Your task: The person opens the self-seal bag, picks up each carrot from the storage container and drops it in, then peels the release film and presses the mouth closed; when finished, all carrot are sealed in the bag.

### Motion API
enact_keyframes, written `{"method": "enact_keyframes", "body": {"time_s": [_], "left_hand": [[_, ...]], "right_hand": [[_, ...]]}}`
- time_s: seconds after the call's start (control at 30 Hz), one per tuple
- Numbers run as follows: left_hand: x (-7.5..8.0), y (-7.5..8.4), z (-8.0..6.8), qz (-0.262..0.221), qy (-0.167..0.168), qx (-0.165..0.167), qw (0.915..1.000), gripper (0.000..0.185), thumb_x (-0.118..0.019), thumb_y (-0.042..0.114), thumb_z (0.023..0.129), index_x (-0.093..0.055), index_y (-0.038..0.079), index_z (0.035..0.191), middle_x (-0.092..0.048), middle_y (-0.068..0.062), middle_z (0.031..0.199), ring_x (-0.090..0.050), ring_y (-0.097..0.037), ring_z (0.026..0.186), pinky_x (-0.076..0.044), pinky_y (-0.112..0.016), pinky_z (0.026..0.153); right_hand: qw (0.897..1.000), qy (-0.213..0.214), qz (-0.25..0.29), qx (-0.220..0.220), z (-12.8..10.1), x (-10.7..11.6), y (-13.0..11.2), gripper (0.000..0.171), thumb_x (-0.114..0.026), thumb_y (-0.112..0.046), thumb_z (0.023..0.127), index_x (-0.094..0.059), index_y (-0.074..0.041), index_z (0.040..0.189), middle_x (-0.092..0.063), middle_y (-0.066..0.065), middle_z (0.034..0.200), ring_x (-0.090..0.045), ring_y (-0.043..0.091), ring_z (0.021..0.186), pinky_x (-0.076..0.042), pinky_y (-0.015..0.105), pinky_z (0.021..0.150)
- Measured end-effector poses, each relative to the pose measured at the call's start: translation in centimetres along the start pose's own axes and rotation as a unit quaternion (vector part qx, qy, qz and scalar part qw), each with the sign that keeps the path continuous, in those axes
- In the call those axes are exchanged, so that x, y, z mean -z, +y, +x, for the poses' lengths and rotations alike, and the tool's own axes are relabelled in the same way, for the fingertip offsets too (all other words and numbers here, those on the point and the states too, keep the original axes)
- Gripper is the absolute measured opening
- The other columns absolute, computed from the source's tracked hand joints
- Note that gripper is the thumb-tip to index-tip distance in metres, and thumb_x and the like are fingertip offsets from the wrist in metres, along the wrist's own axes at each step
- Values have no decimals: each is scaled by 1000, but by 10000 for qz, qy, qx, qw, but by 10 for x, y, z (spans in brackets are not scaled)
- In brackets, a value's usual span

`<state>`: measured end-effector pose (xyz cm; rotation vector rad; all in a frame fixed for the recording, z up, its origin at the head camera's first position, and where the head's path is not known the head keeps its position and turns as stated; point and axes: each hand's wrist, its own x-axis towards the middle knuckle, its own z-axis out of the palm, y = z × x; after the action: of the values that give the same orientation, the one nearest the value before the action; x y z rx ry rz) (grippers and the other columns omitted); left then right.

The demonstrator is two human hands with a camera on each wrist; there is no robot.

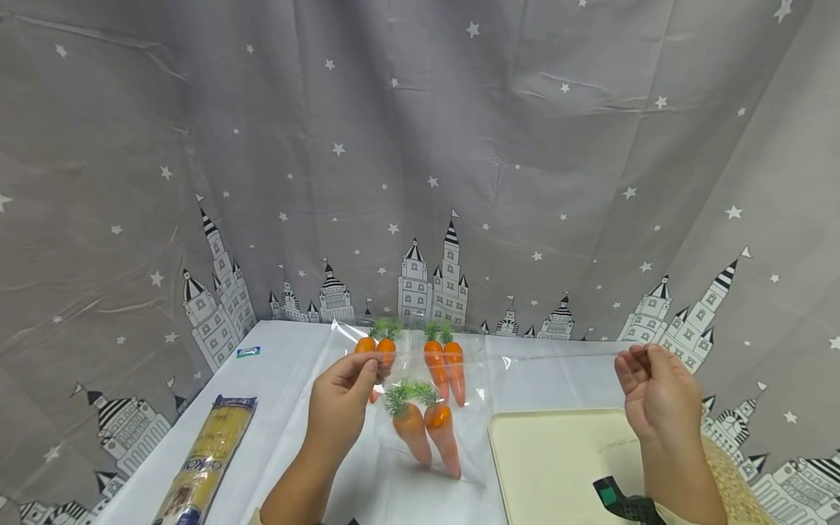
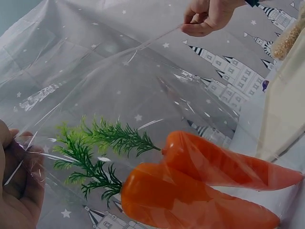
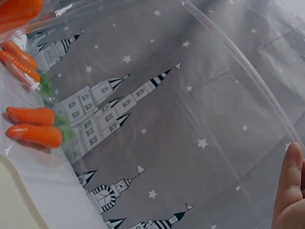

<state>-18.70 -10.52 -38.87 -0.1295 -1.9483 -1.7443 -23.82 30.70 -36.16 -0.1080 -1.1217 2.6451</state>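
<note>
My left hand (image 1: pixel 341 394) pinches the upper edge of a clear plastic bag, thumb against fingers. Inside that bag hang two orange carrots (image 2: pixel 200 195) with green feathery tops (image 2: pixel 86 157). Off to the right, my raised right hand (image 1: pixel 659 394) pinches the end of a thin clear strip (image 3: pixel 248 71) with faint pink print. The strip stretches taut across the gap from the bag to the right hand. Behind the held bag, more carrots (image 1: pixel 454 368) lie in clear wrapping on the white table; the left hand partly hides one pair.
A cream tray (image 1: pixel 558 467) lies at the right front, under the right forearm. On the left is a pack of spaghetti (image 1: pixel 206 459), with a small blue-green packet (image 1: pixel 248 351) farther back. A woven straw item (image 1: pixel 735 481) stands beyond the tray. A grey castle-print curtain (image 1: pixel 420 146) hangs behind.
</note>
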Motion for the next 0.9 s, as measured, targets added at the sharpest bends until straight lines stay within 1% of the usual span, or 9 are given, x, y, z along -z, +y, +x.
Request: {"method": "enact_keyframes", "body": {"time_s": [0.13,0.2,0.3,0.4,0.47,0.57,0.67,0.77,0.9], "left_hand": [[-1,-1,-1,110,-77,0,9999,13,-66,9,103,-78,9,107,-78,-5,98,-72,-17,91,-60,-24,79],[-1,-1,-1,114,-100,-35,9999,13,-66,9,103,-78,9,108,-78,-6,99,-72,-17,91,-60,-24,76],[-1,-1,0,-50,-140,-117,9998,13,-66,8,103,-77,7,108,-77,-15,105,-73,-16,93,-61,-24,80],[0,0,1,-171,-169,-151,9996,13,-65,7,103,-77,6,109,-76,-19,108,-74,-15,95,-61,-23,84],[1,0,1,-175,-198,-131,9996,13,-65,7,103,-77,6,110,-77,-18,108,-75,-15,96,-61,-24,86],[0,-1,1,-86,-181,-12,9998,13,-65,8,103,-77,8,109,-78,-12,104,-75,-14,96,-61,-24,82],[0,-1,1,33,-176,105,9998,13,-66,10,104,-78,10,108,-78,-6,101,-75,-14,96,-61,-23,78],[0,-1,0,93,-208,133,9997,13,-66,10,104,-78,12,108,-78,-4,100,-75,-15,97,-61,-23,79],[1,-1,0,78,-219,58,9997,13,-66,10,104,-78,12,108,-78,-4,100,-75,-15,97,-61,-24,85]], "right_hand": [[10000,44,-75,-21,2,4,2,21,-60,-24,107,-57,-4,112,-62,5,99,-70,14,87,-61,22,83],[9998,173,-42,-33,3,7,3,20,-58,-24,108,-56,-4,112,-60,5,99,-69,14,87,-61,22,84],[9987,453,-206,-114,7,14,3,21,-57,-26,108,-55,-6,113,-59,5,101,-68,14,90,-61,23,86],[9946,535,-789,-400,14,25,3,22,-54,-27,110,-57,-6,112,-60,3,101,-68,13,93,-60,23,88],[9870,490,-1362,-692,20,34,5,22,-50,-27,111,-58,-6,114,-62,2,99,-69,11,94,-60,22,89],[9681,506,-2271,-931,29,46,13,26,-45,-26,113,-55,-3,121,-64,0,96,-71,7,91,-59,21,90],[9431,741,-3169,-683,35,57,23,37,-41,-25,113,-49,4,136,-62,1,99,-70,3,87,-59,21,87],[9112,1117,-3954,-301,38,67,28,46,-43,-26,113,-48,9,142,-61,4,103,-68,0,83,-60,20,83],[8652,1386,-4817,-74,41,78,29,48,-44,-32,112,-54,4,141,-63,4,105,-65,-1,79,-60,19,75]]}}
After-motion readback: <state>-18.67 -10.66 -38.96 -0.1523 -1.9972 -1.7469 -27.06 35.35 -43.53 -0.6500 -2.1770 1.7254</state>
